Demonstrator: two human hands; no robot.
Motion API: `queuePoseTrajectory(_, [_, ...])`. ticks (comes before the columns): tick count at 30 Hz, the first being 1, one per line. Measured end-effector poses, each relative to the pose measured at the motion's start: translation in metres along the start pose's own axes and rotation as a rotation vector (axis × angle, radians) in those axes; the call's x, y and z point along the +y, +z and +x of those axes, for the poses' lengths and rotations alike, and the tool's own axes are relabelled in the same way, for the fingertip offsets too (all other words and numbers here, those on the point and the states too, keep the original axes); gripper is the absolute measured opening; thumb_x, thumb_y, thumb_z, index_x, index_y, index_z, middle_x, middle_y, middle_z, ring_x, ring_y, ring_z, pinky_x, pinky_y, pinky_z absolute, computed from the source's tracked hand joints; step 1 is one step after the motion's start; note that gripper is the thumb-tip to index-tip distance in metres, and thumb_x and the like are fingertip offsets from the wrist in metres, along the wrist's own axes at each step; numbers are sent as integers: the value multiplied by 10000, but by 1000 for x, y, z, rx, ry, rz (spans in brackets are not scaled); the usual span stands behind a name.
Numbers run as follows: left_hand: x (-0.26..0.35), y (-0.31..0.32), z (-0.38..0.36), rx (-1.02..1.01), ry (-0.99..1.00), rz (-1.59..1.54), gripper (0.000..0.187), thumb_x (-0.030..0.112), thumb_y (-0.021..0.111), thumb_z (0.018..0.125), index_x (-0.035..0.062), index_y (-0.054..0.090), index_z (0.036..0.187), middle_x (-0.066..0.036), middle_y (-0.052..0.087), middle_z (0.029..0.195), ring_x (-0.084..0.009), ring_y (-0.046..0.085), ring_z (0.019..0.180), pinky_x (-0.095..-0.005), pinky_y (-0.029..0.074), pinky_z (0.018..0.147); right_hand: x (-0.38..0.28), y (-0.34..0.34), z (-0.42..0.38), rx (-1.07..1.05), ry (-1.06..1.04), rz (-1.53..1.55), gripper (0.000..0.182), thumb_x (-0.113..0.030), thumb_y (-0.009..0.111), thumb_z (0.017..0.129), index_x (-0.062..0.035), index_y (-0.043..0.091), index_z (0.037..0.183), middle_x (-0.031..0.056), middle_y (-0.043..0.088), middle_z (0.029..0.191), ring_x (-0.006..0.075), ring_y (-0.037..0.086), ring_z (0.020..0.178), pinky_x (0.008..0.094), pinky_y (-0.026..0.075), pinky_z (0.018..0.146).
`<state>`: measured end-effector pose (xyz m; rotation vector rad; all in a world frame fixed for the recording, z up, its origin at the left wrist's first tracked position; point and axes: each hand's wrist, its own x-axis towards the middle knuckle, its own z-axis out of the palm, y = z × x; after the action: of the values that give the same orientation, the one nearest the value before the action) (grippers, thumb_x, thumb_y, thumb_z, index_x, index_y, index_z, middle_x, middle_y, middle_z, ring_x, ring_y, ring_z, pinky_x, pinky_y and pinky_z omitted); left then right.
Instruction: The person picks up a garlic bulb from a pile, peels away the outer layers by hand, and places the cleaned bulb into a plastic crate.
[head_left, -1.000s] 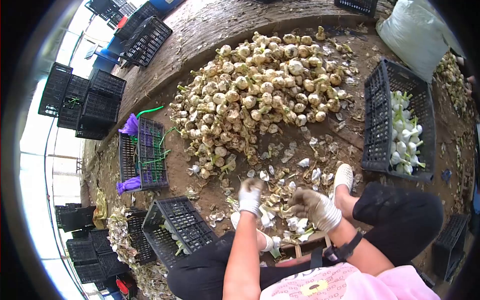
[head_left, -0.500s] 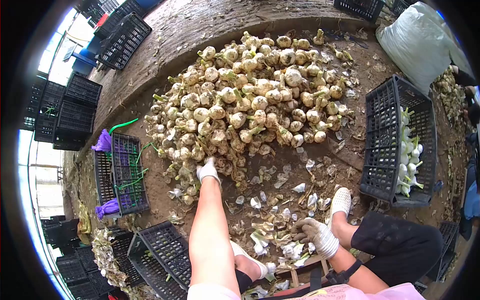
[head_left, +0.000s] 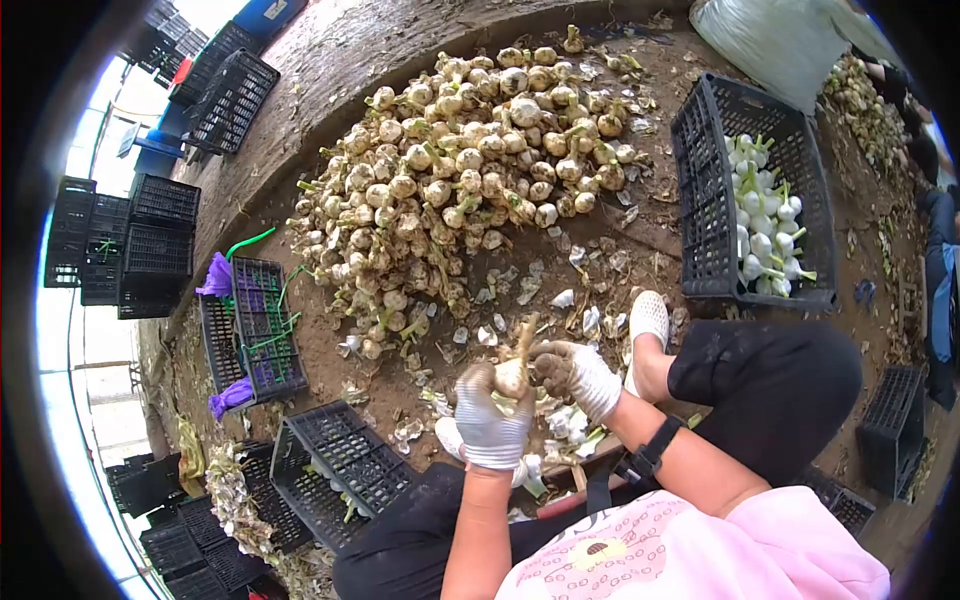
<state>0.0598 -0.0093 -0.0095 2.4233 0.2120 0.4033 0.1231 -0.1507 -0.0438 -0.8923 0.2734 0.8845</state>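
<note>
The left hand (head_left: 492, 425) grasps a bulb (head_left: 512, 379) at lower centre, stem (head_left: 526, 338) up. The right hand (head_left: 582, 380) curls beside it; whether it grips, I cannot tell. This looks like single-bulb handling, calling for a steady left hold. The pile (head_left: 440, 170) fills upper centre; a crate (head_left: 706, 240) of white bulbs (head_left: 762, 222) stands right, the knee (head_left: 800, 375) partly in the way.

The gloved left hand (head_left: 490, 425) gripped a soiled bulb (head_left: 512, 379), stem projecting; the gloved right hand (head_left: 580, 380) was positioned just beside it, fingers curled. A bulb pile (head_left: 450, 165) occupied the ground (head_left: 650, 240) ahead. To its right, a black crate (head_left: 706, 200) contained white bulbs (head_left: 765, 220)
</note>
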Motion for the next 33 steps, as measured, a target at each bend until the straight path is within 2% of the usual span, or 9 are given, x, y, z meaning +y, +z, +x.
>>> queuePoseTrajectory(2, [20,-4,-11,16,164,83,516,110,756,589,15,476,1012,-173,524,996,-345,531,905,-400,445,786,-5,16,-10,28,-39,-138,281,-302,670,794,-66,589,924,-47,535,683,44,448,546,192,342,469])
queuePoseTrajectory(4, [24,-6,-21,13,189,124,523,103,747,579,24,474,1018,-171,530,1007,-344,533,903,-408,446,775,-9,19,-21,36,10,-162,295,-252,694,776,-26,621,951,-9,604,793,65,524,656,199,419,563])
queuePoseTrajectory(15, [21,-18,-27,14,387,281,541,38,735,534,72,487,1013,-129,524,1026,-324,540,878,-408,457,749,15,2,-24,-86,146,159,254,-150,673,779,-50,600,1001,42,625,907,144,611,769,294,537,644])
queuePoseTrajectory(19, [26,-26,-21,-34,255,104,481,24,730,555,46,482,966,-120,539,962,-278,558,830,-367,478,703,7,5,-31,-39,122,-67,251,-114,675,768,-51,620,1005,39,637,883,122,595,753,271,513,644])
queuePoseTrajectory(23, [4,-36,-28,-229,-197,-349,469,94,739,606,31,465,981,-85,542,917,-162,575,789,-310,506,681,6,14,-38,-109,-5,-409,263,-73,669,757,-44,630,1015,35,641,835,85,560,721,236,475,619])
queuePoseTrajectory(25, [1,-34,-31,-197,-514,-919,454,146,718,642,36,464,1002,-89,544,931,-190,584,817,-330,518,662,2,19,-45,-165,-175,-601,274,-89,673,760,-12,606,1014,35,624,870,79,561,775,233,480,680])
queuePoseTrajectory(26, [0,-31,-34,-175,-675,-1205,449,173,707,660,39,463,1013,-90,545,937,-204,588,831,-340,523,652,2,20,-46,-165,-152,-544,262,-70,671,755,-12,611,1004,30,628,855,76,557,749,228,474,659])
queuePoseTrajectory(30, [12,-22,-37,-218,-816,-1809,437,300,628,761,55,469,1086,-133,554,1044,-272,600,860,-380,546,611,4,17,-48,-171,-95,-302,228,-35,670,746,-8,615,965,25,633,833,77,564,706,212,466,624])
queuePoseTrajectory(33, [4,-15,-39,-211,-801,-1549,438,327,578,812,58,471,1140,-132,552,1070,-266,606,852,-337,542,596,6,12,-40,-138,-28,-161,209,-41,653,765,6,609,963,28,632,853,92,581,724,224,483,640])
